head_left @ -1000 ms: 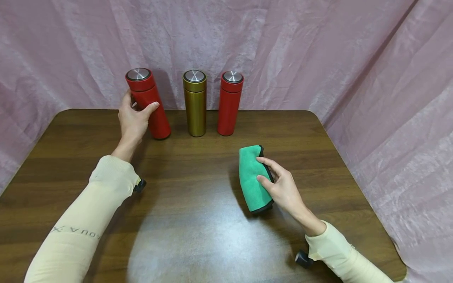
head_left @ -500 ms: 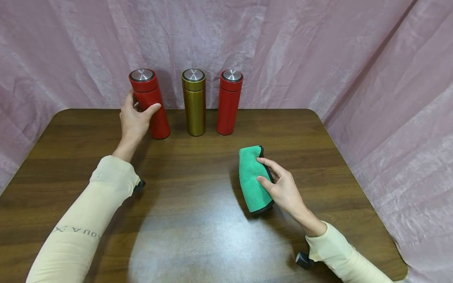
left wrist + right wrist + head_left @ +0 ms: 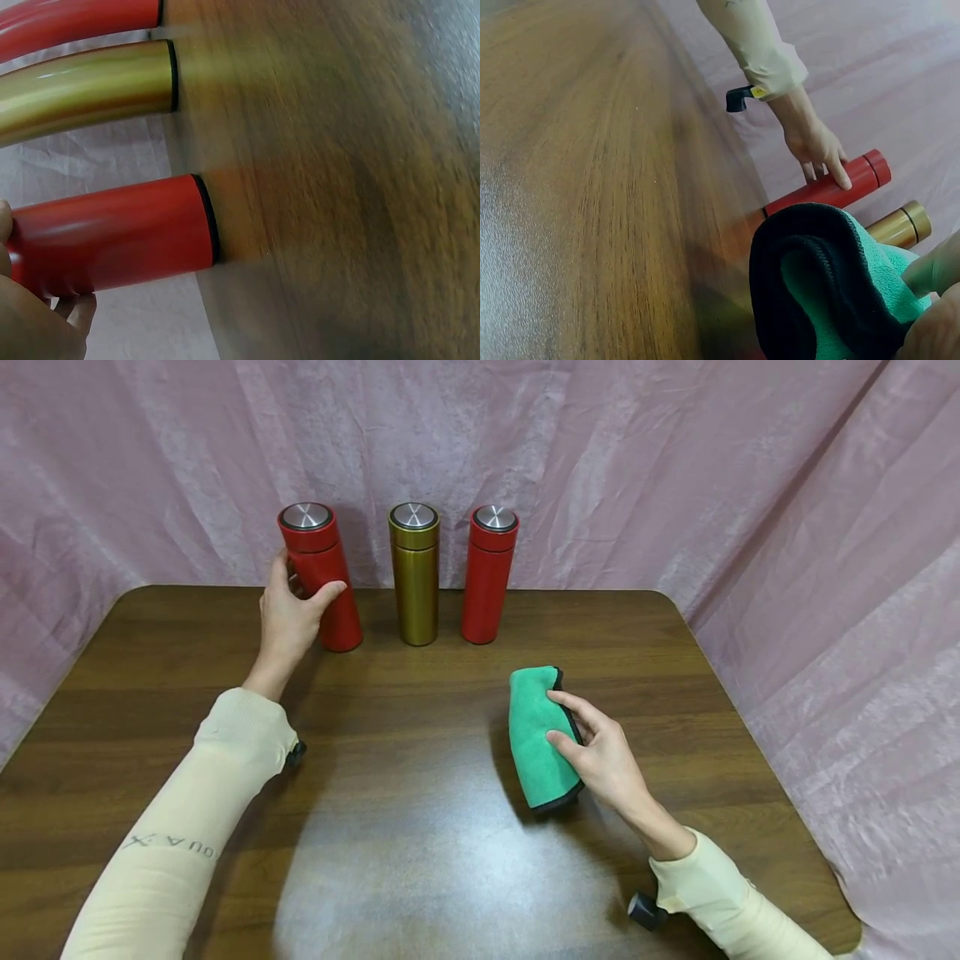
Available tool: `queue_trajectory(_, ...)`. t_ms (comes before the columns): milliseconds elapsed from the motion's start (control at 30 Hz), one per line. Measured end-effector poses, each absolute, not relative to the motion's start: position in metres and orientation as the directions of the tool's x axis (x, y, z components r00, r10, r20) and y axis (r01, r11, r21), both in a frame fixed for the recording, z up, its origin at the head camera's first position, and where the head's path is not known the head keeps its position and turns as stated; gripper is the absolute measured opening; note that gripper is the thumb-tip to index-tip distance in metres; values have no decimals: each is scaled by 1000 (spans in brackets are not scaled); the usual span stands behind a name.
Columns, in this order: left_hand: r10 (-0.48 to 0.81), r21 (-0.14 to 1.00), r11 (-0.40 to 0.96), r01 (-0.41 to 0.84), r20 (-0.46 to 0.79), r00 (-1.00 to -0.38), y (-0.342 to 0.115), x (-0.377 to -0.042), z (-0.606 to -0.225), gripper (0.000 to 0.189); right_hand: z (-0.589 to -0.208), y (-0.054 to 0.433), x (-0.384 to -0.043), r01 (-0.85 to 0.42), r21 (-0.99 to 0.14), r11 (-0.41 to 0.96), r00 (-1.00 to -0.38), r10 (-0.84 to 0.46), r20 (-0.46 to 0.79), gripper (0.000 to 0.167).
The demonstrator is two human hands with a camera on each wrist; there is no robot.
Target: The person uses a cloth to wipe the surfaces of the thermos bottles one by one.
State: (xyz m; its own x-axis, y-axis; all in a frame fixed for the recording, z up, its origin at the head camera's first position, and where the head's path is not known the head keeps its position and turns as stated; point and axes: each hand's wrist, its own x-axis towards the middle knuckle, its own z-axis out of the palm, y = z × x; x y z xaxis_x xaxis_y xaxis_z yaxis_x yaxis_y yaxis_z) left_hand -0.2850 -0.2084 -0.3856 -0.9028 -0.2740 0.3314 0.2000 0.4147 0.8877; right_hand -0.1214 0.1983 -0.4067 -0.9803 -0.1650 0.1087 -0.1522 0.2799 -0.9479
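Note:
My left hand [image 3: 288,618] grips the leftmost red thermos flask [image 3: 324,578] around its middle, thumb across the front. The flask stands at the back of the table with its silver-topped lid up; the left wrist view shows its black-edged base [image 3: 206,217] at the wood. To its right a gold flask [image 3: 416,581] and a second red flask [image 3: 489,581] stand upright in a row. My right hand [image 3: 607,760] pinches a folded green cloth [image 3: 538,739] with dark edging between thumb and fingers. Folded layers of that cloth [image 3: 885,277] show in the right wrist view.
The brown wooden table [image 3: 420,727] has rounded corners and a bright glare at its front middle. Pink curtains [image 3: 600,468] hang behind it and along the right side. A small black device [image 3: 647,910] sits at my right cuff.
The left red flask has gone from tilted left to more upright, its top moving right with my left hand. My right hand and the cloth stay nearly still.

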Motion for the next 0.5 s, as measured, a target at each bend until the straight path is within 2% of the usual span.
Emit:
queue_trajectory(300, -260, 875, 450, 181, 322, -910, -209, -282, -379, 79, -406, 198, -122, -88, -972, 220, -986, -156, 54, 55)
queue_trajectory(500, -193, 878, 452, 157, 268, -944, -216, -276, -376, 90, -401, 204, -128, -74, -967, 245, -990, -132, 42, 54)
